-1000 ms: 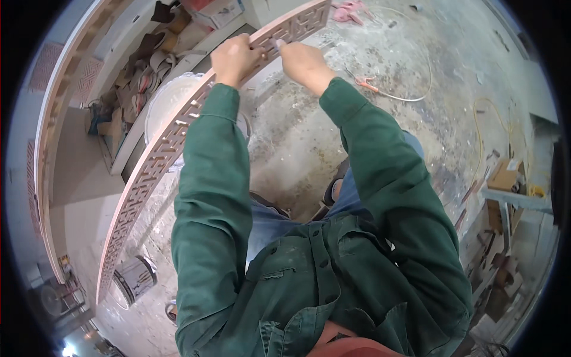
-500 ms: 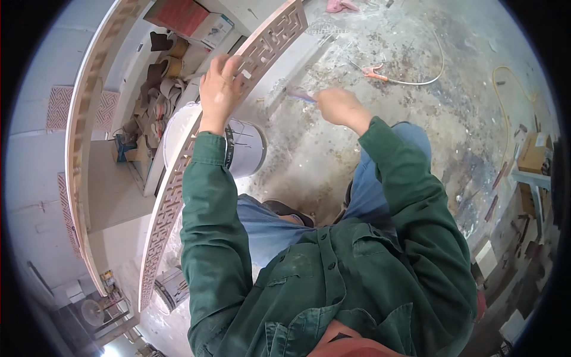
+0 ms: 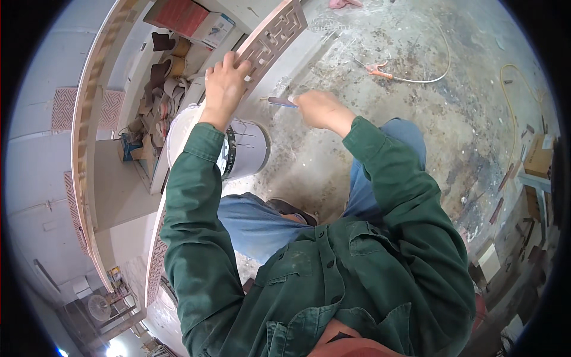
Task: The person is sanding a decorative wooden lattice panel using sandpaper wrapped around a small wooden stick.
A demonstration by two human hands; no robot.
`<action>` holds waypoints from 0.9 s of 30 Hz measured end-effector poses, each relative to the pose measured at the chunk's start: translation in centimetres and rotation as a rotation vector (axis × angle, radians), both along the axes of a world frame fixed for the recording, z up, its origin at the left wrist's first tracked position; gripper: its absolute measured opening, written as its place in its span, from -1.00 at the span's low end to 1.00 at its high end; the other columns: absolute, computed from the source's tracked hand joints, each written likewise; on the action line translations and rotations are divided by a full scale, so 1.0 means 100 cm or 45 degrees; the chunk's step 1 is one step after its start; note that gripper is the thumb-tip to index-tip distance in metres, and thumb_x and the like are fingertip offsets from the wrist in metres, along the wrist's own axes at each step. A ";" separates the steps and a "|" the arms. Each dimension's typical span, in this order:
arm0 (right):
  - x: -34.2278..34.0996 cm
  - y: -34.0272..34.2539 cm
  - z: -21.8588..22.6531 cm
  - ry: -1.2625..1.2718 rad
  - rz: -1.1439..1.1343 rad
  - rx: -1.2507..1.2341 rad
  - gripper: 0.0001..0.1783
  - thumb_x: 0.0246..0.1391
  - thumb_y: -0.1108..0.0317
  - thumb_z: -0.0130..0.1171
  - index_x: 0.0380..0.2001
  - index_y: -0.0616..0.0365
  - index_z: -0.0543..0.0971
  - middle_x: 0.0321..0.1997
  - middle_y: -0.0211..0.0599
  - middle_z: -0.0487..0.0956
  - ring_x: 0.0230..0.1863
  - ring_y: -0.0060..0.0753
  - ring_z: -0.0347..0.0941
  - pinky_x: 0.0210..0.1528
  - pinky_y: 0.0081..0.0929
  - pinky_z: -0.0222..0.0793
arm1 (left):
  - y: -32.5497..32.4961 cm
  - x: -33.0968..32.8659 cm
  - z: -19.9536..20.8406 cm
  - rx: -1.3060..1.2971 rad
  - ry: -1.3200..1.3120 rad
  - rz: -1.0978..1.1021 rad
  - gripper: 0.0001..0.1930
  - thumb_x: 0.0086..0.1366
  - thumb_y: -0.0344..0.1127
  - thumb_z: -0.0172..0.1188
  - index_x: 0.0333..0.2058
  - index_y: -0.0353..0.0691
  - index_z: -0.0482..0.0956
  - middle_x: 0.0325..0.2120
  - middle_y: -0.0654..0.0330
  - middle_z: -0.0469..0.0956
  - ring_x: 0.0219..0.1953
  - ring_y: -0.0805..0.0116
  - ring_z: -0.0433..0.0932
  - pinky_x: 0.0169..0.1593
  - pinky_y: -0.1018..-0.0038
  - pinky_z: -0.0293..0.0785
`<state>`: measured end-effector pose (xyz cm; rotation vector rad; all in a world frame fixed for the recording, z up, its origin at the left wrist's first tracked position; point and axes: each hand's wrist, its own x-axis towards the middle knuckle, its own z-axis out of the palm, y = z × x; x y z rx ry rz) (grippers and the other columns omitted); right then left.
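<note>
A long, narrow wooden fretwork panel (image 3: pixel 275 43) with geometric cut-outs stands slanted on my left, its lower part mostly covered by my left sleeve. Over its upper edge my left hand (image 3: pixel 226 86) is closed, fingers bent around the wood. My right hand (image 3: pixel 321 110) grips a thin flat stick (image 3: pixel 281 102) with a blue edge and a brownish face. The stick points left toward the panel, with a gap between them. Below my left hand, a white bucket (image 3: pixel 248 149) with a dark band stands beside the panel.
Another long curved wooden piece (image 3: pixel 83 128) rises farther left. Behind the panel lie curled sandpaper strips (image 3: pixel 157 77) on a shelf. An orange-handled air gun (image 3: pixel 378 71) with a pale hose rests on the stained floor. Cardboard boxes (image 3: pixel 538 156) stand at far right.
My right hand has moved left with the stick, closer to the panel. My left hand keeps its hold on the panel, while its forearm has swung left and covers more of it.
</note>
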<state>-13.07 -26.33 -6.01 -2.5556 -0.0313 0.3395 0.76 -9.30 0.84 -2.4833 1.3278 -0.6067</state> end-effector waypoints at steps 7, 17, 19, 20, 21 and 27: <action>-0.003 -0.003 0.006 -0.126 -0.065 0.088 -0.67 0.13 0.43 -0.09 -0.04 0.05 0.51 -0.19 -0.04 0.60 -0.11 0.02 0.54 -0.11 -0.12 0.44 | 0.015 0.000 -0.005 -0.309 -0.010 -0.166 -0.67 -0.03 -0.32 0.23 -0.20 0.04 0.55 -0.06 0.26 0.43 -0.27 0.24 0.55 -0.24 0.30 0.49; -0.004 -0.003 0.007 -0.229 -0.057 0.098 -0.67 0.16 0.39 -0.10 -0.02 0.05 0.49 -0.26 -0.02 0.59 -0.17 0.05 0.53 -0.19 -0.07 0.43 | 0.030 -0.010 -0.011 -0.397 -0.151 -0.163 -0.69 0.05 -0.33 0.21 -0.16 0.01 0.59 0.02 0.29 0.42 -0.22 0.27 0.54 -0.24 0.37 0.53; -0.002 -0.003 0.000 -0.343 -0.089 0.135 -0.65 0.16 0.37 -0.09 0.02 0.04 0.48 -0.28 -0.03 0.59 -0.21 0.06 0.53 -0.21 -0.06 0.42 | 0.026 -0.011 -0.010 -0.428 -0.131 -0.190 -0.71 0.05 -0.34 0.21 -0.18 0.00 0.59 0.01 0.28 0.43 -0.21 0.26 0.54 -0.24 0.37 0.53; -0.002 -0.002 0.001 -0.348 -0.083 0.136 -0.65 0.16 0.37 -0.09 0.02 0.04 0.48 -0.28 -0.03 0.59 -0.21 0.06 0.53 -0.21 -0.06 0.42 | 0.026 -0.011 -0.008 -0.453 -0.113 -0.212 -0.74 0.06 -0.35 0.21 -0.21 -0.01 0.59 0.00 0.28 0.44 -0.21 0.24 0.55 -0.24 0.37 0.53; -0.003 -0.001 0.003 -0.403 -0.088 0.157 -0.63 0.16 0.37 -0.08 0.04 0.03 0.46 -0.29 -0.03 0.59 -0.24 0.06 0.53 -0.23 -0.05 0.42 | 0.027 -0.009 -0.007 -0.450 -0.120 -0.209 -0.74 0.06 -0.35 0.21 -0.21 -0.01 0.59 0.00 0.28 0.44 -0.21 0.24 0.55 -0.24 0.37 0.53; 0.007 0.005 -0.006 -0.607 -0.054 0.034 -0.54 0.15 0.39 -0.06 0.15 -0.07 0.40 -0.33 -0.08 0.55 -0.32 0.07 0.52 -0.29 -0.08 0.43 | 0.026 -0.002 0.002 -0.750 0.409 0.160 -0.70 -0.01 -0.20 0.35 -0.30 -0.13 0.54 -0.17 0.13 0.55 -0.29 0.12 0.59 -0.27 0.30 0.51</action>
